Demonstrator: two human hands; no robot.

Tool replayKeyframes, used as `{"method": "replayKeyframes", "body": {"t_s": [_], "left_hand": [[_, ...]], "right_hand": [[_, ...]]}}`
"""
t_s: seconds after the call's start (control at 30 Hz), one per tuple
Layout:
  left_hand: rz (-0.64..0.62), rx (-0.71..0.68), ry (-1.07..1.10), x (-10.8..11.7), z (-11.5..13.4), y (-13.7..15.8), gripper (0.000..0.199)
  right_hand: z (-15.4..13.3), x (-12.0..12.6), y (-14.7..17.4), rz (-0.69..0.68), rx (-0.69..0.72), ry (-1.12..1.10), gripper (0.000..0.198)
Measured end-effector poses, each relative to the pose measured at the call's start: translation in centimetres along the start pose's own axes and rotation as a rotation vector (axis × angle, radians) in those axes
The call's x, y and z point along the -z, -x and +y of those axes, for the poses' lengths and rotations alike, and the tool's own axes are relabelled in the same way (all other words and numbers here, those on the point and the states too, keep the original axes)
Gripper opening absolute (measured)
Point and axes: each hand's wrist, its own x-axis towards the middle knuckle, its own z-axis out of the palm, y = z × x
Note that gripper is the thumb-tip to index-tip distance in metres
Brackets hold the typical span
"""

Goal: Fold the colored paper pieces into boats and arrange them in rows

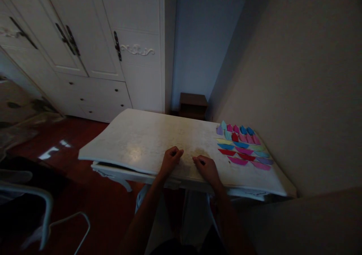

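Observation:
My left hand (pixel 171 160) rests near the front edge of the white table (pixel 147 134), its fingers curled into a loose fist. Nothing shows in it. A short gap to the right, my right hand (pixel 207 168) is curled the same way, thumb and fingertips together, with nothing visible between them. It is the hand nearer to several folded paper pieces, boat-like in shape, laid out in rows on the table's right part. Among them are a magenta piece (pixel 238 161), a red one (pixel 226 152) and a blue one (pixel 241 145). The back rows hold upright, pointed pieces.
A white wardrobe (pixel 141 77) with dark handles stands beyond the table at the left. A small brown cabinet (pixel 194 99) sits behind the table. The beige wall (pixel 311 96) runs along the right side. A white metal frame (pixel 46 198) is at the lower left.

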Motion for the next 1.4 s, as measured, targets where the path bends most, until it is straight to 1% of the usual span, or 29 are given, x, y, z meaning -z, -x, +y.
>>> {"method": "replayKeyframes", "body": {"t_s": [0.23,0.6,0.8,1.23,1.4], "left_hand": [[-0.002,-0.014,-0.005,0.14,-0.47,0.14,0.038],[0.021,-0.005,-0.017,0.12,-0.44,0.09,0.039],[0.028,0.032,0.005,0.08,-0.40,0.12,0.038],[0.030,0.006,0.030,0.04,-1.00,-0.06,0.040],[0.045,0.000,0.039,0.04,-0.73,-0.05,0.039]], "right_hand": [[0.07,0.25,0.38,-0.007,0.011,-0.001,0.046],[0.08,0.43,0.39,-0.019,0.010,-0.031,0.045],[0.29,0.47,0.37,-0.027,0.015,-0.049,0.044],[0.40,0.55,0.38,-0.046,0.013,-0.042,0.045],[0.49,0.48,0.35,-0.059,0.027,-0.020,0.044]]}}
